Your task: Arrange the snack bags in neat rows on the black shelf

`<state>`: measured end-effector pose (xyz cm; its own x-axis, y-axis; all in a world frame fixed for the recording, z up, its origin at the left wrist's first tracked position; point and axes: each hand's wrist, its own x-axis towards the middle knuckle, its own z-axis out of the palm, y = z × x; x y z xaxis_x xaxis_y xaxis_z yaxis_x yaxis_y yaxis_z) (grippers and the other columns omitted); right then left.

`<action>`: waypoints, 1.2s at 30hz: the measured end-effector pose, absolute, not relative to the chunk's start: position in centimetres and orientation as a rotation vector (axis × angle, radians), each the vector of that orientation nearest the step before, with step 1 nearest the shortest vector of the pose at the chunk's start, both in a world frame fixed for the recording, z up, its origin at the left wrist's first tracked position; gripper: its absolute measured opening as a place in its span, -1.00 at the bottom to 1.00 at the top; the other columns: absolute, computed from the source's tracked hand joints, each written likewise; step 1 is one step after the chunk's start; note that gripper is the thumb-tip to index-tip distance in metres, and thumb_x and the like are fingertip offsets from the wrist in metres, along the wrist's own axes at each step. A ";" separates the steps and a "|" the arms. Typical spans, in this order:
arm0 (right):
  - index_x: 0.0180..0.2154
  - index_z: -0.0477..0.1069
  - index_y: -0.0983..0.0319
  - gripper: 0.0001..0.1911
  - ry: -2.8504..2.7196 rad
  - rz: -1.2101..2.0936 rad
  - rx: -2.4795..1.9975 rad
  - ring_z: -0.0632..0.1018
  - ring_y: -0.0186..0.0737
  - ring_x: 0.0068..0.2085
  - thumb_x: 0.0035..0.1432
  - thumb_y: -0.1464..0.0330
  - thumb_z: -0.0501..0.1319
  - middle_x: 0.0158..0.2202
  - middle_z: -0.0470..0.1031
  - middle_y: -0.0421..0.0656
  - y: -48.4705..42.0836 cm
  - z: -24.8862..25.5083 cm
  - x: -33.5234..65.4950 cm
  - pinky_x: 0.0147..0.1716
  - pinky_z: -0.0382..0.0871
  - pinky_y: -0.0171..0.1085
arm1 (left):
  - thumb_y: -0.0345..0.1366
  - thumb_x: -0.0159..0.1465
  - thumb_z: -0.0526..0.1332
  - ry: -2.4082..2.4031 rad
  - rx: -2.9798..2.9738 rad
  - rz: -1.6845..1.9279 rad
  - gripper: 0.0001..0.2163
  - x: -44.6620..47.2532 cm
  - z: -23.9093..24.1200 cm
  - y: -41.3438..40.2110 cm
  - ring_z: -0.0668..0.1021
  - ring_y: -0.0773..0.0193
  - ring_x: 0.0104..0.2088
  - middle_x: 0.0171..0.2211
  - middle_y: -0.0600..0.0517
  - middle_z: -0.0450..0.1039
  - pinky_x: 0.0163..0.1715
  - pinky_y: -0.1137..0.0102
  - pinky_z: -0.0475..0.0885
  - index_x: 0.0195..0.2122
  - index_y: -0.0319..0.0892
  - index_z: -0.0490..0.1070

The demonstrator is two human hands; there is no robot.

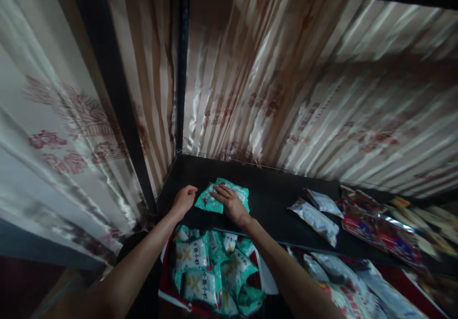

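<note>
Forearms enter from the bottom edge, both reaching onto a black shelf (272,199). Below them, nearest the lens: a red-and-white bag (168,288) packed with teal snack packets (200,271).

Teal snack packet (220,196): lying flat on the shelf near its back left corner, possibly two packets overlapping; cannot separate them.

Right hand (231,203): palm down, fingers spread flat on top of the packet, pressing rather than gripping.

Left hand (183,198): loosely curled, just beside the packet's left edge; contact with it cannot be told, nothing seen held.

Further right on the shelf, well apart from the hands: two silver packets (317,216), then a heap of red and multicoloured packets (379,228).

Striped satin curtain (304,94) with a red floral print lines the back and left of the shelf, between black frame posts (182,66).
</note>
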<state>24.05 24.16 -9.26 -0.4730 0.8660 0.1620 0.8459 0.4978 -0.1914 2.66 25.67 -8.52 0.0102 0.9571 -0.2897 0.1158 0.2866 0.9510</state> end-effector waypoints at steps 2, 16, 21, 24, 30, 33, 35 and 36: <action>0.10 0.33 0.14 -0.27 -2.417 0.146 -1.430 0.29 -0.08 0.19 -0.11 0.70 -0.03 0.16 0.33 -0.07 24.6 -9.0 24.0 0.13 0.20 0.00 | -0.43 0.12 0.18 1.383 1.072 0.904 -0.91 3.1 -9.0 26.1 0.51 0.20 -0.24 -0.29 -0.04 0.50 -0.35 0.43 0.38 -0.37 -0.14 0.45; -0.44 0.47 0.25 -0.57 -1.636 0.663 -1.465 0.52 -0.18 -0.42 0.08 0.02 0.11 -0.47 0.53 -0.15 28.9 -5.9 24.3 -0.42 0.38 -0.30 | -0.30 0.05 0.25 1.029 1.052 1.127 -0.70 6.7 -9.6 29.0 0.52 0.24 -0.26 -0.26 -0.05 0.52 -0.37 0.47 0.40 -0.17 -0.21 0.45; -0.29 0.44 0.25 -0.54 -1.376 0.953 -1.339 0.55 -0.15 -0.35 -0.03 -0.01 0.21 -0.36 0.57 -0.13 30.3 -6.7 23.4 -0.32 0.44 -0.23 | -0.26 0.08 0.23 1.096 1.017 1.199 -0.75 7.7 -10.6 30.5 0.52 0.29 -0.37 -0.33 -0.04 0.54 -0.47 0.52 0.36 -0.23 -0.24 0.47; -0.22 0.41 0.23 -0.55 -1.280 1.067 -1.290 0.57 -0.11 -0.27 -0.08 0.05 0.28 -0.27 0.57 -0.09 31.0 -8.1 22.7 -0.24 0.46 -0.17 | -0.30 0.09 0.23 1.145 1.001 1.266 -0.78 7.5 -11.1 31.9 0.53 0.31 -0.38 -0.34 -0.02 0.55 -0.42 0.51 0.39 -0.24 -0.24 0.48; -0.14 0.37 0.20 -0.55 -1.294 0.947 -1.375 0.56 -0.09 -0.20 -0.08 0.16 0.31 -0.20 0.56 -0.08 33.3 -11.0 21.1 -0.17 0.45 -0.11 | -0.37 0.13 0.20 1.275 1.080 1.351 -0.82 6.3 -12.1 35.0 0.56 0.28 -0.32 -0.33 -0.01 0.55 -0.31 0.45 0.44 -0.23 -0.21 0.49; -0.14 0.37 0.18 -0.62 -1.350 0.845 -1.417 0.56 -0.12 -0.23 -0.04 0.22 0.26 -0.24 0.56 -0.12 35.2 -11.9 20.4 -0.18 0.45 -0.13 | -0.38 0.15 0.20 1.341 1.114 1.376 -0.80 5.8 -12.2 35.9 0.56 0.24 -0.22 -0.25 -0.04 0.54 -0.20 0.39 0.45 -0.17 -0.20 0.45; -0.16 0.37 0.17 -0.67 -1.366 0.793 -1.415 0.55 -0.14 -0.26 -0.02 0.24 0.22 -0.27 0.55 -0.15 37.0 -12.3 19.8 -0.18 0.44 -0.14 | -0.39 0.16 0.20 1.328 1.094 1.413 -0.73 5.6 -12.1 36.2 0.54 0.23 -0.11 -0.12 -0.07 0.50 -0.11 0.36 0.44 -0.09 -0.19 0.40; -0.16 0.36 0.17 -0.69 -1.367 0.779 -1.396 0.55 -0.15 -0.27 0.00 0.25 0.20 -0.27 0.55 -0.15 37.9 -12.4 19.6 -0.17 0.44 -0.14 | -0.39 0.16 0.20 1.307 1.078 1.437 -0.68 5.6 -12.0 36.2 0.51 0.22 -0.06 -0.03 -0.09 0.45 -0.07 0.35 0.43 -0.03 -0.18 0.36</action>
